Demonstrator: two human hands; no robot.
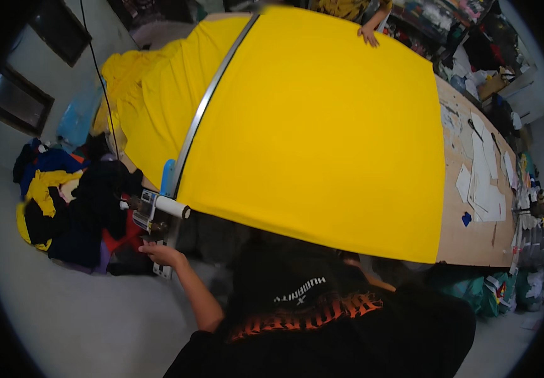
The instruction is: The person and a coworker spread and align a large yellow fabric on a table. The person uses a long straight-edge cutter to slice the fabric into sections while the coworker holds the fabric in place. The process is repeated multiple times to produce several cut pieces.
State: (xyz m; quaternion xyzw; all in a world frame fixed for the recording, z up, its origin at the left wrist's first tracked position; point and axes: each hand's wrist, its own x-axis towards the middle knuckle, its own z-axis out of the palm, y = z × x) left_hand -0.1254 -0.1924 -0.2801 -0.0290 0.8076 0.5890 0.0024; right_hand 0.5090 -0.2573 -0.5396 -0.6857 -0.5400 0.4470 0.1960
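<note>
A wide sheet of yellow fabric (322,138) lies smooth across the table. Along its left side runs a long metal rail (206,101). At the rail's near end sits a cutting machine (149,208) with a white cylindrical handle (172,207) and a blue upright part (167,176). My left hand (164,254) is just below that machine, fingers stretched to the left, with nothing visible in it. My right hand (351,256) is mostly hidden at the near edge of the fabric, so its fingers cannot be made out.
Another person's hand (368,35) rests on the fabric's far edge. Loose yellow fabric (152,94) bunches beyond the rail. Paper pattern pieces (486,183) lie on the wooden table (451,233) at right. A clothes pile (77,208) and a hanging cable (100,75) are at left.
</note>
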